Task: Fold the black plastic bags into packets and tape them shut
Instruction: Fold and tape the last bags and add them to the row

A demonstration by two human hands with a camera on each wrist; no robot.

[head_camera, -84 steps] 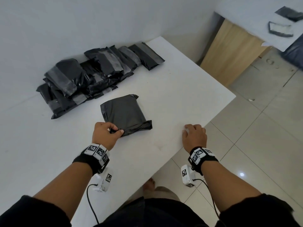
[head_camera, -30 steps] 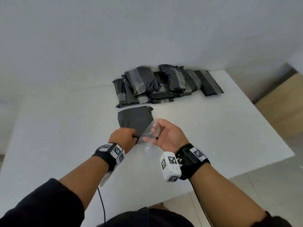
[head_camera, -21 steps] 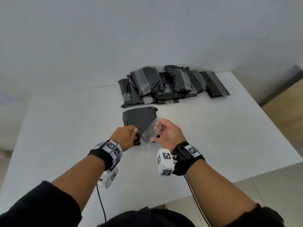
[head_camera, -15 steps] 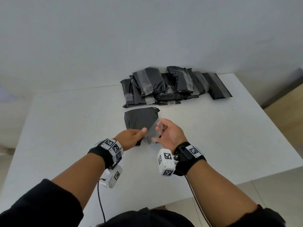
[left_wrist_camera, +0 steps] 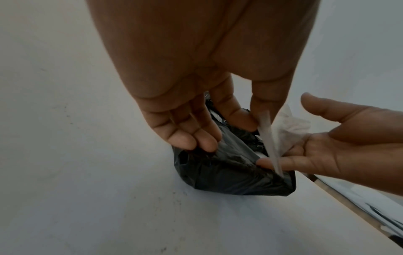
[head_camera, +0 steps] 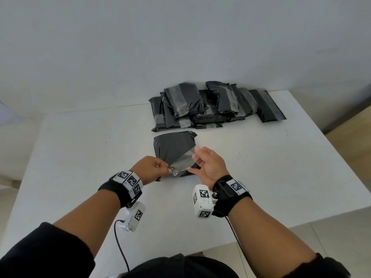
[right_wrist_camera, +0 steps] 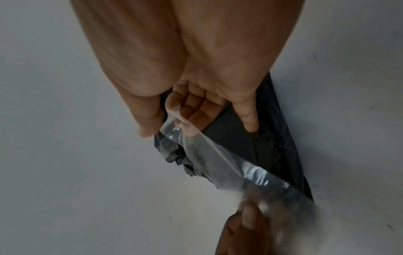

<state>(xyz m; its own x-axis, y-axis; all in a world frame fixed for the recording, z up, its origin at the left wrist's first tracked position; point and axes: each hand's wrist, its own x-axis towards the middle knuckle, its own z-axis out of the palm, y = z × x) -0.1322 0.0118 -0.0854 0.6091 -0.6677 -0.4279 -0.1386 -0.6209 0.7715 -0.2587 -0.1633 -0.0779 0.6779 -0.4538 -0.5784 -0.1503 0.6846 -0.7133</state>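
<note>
Both hands pinch a clear tape strip (head_camera: 183, 164), left hand (head_camera: 149, 169) and right hand (head_camera: 208, 165), above the folded black packet (head_camera: 172, 149) at 12 o'clock (slack tape could stick to itself)

Bare table (head_camera: 84, 157) lies left and right; only the taped packet pile (head_camera: 212, 105) blocks beyond.

Both forearms reach forward, wrists close together. The left hand (head_camera: 149, 169) pinches between thumb and forefinger, its other fingers (left_wrist_camera: 196, 138) hanging loosely curled. The right hand (head_camera: 208, 167) is turned palm inward, apparently pinching with thumb and fingers, little finger extended.
</note>
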